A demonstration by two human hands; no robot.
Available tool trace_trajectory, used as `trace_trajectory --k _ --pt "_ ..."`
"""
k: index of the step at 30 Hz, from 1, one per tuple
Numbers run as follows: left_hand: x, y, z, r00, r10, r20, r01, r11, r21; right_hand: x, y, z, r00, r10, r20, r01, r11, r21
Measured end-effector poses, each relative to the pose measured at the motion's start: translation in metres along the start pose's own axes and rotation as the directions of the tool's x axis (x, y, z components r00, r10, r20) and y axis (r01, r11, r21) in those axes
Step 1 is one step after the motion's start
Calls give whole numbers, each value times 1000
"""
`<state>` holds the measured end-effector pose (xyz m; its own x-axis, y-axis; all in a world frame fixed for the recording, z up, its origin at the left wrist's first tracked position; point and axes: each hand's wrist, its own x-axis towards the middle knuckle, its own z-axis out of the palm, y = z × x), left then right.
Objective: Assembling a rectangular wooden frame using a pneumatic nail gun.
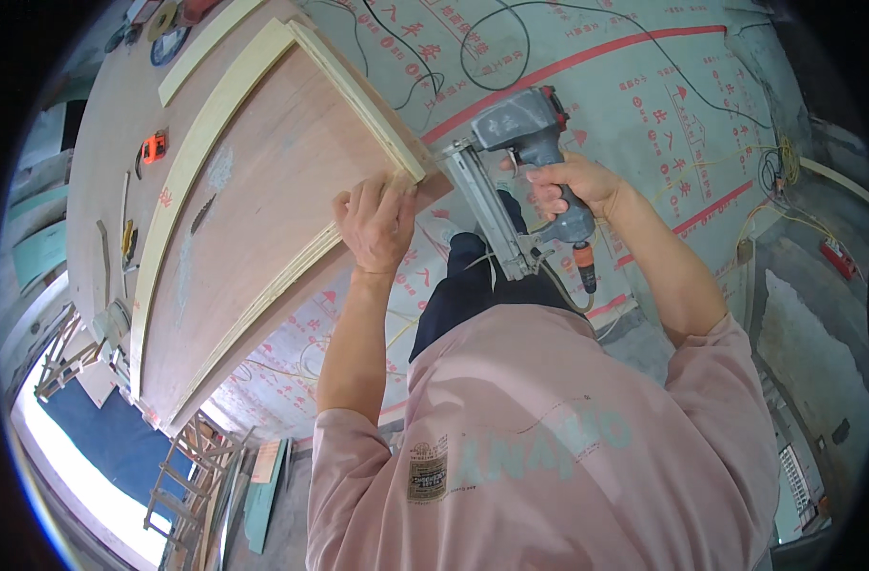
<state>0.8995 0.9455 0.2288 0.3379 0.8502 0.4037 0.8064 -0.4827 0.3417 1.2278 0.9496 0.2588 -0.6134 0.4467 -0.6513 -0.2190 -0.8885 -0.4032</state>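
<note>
My right hand (587, 185) is wrapped round the handle of a grey nail gun (522, 120), its long magazine hanging to the left of the grip. An orange-collared hose fitting (585, 263) joins the handle's lower end. The gun's nose is close to the corner of a wooden frame but apart from it. My left hand (375, 225) has its fingers curled over that corner, where a straight wooden strip (354, 95) meets a curved layered strip (275, 278). Another curved strip (176, 205) forms the far side. The frame lies on a plywood sheet (273, 171).
An orange tape measure (154, 147) and a loose curved strip (206, 52) lie on the worktop. Black cable (465, 48) loops over the printed floor covering (587, 105). A red power strip (837, 259) is at far right, and a wooden trestle (182, 476) stands at lower left.
</note>
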Motion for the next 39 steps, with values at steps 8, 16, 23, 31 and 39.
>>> trace_trajectory --k 8,16,23,31,39 --pt "0 1 1 997 -66 35 64 997 41 4 7 -6 1000 8 -17 -8 1000 19" --pt "-2 7 -7 999 -39 16 38 997 72 2 8 -2 999 5 -54 -1 997 71" --pt "4 3 -25 937 -253 242 200 954 224 5 3 -1 1000 -27 0 27 1000 12" --pt "7 1 -10 947 -237 217 185 955 232 15 -1 -1 998 -15 59 15 1000 6" --pt "4 1 -5 952 -240 192 190 950 246 19 1 1 998 23 66 -25 999 34"
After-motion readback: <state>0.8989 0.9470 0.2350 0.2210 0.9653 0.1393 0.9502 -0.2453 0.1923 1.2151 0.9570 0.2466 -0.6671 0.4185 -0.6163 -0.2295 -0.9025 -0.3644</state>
